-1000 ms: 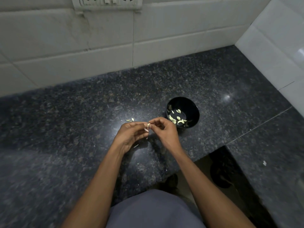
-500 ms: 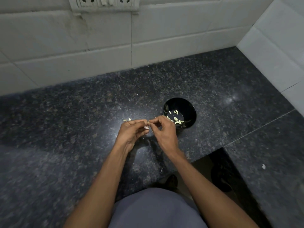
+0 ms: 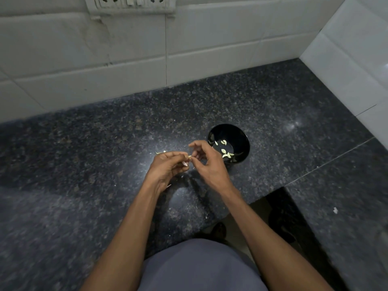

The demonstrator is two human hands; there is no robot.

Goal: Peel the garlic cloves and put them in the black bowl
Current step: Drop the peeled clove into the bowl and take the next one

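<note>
- Left hand (image 3: 168, 169): fingers curled, pinching a garlic clove (image 3: 187, 160) at the fingertips; a pale tip shows just past the thumb.
- Right hand (image 3: 210, 164): fingers curled, fingertips close to the clove. Whether it pinches skin or nothing at all cannot be told; contact is too small to resolve.
- Both hands are held above the desk (image 3: 105, 164), just left of the black bowl (image 3: 241, 139).
- The black bowl sits on the desk, upright, partly overlapped by the right hand at its near-left rim.
- Peeled cloves (image 3: 226, 153) lie scattered on the bowl's bottom, several pale pieces.
- A few pale scraps (image 3: 160, 152) lie on the desk just beyond the left hand, apart from the bowl.
- Behind: white tiled wall (image 3: 210, 49) with a socket panel (image 3: 130, 4) at the top.
</note>
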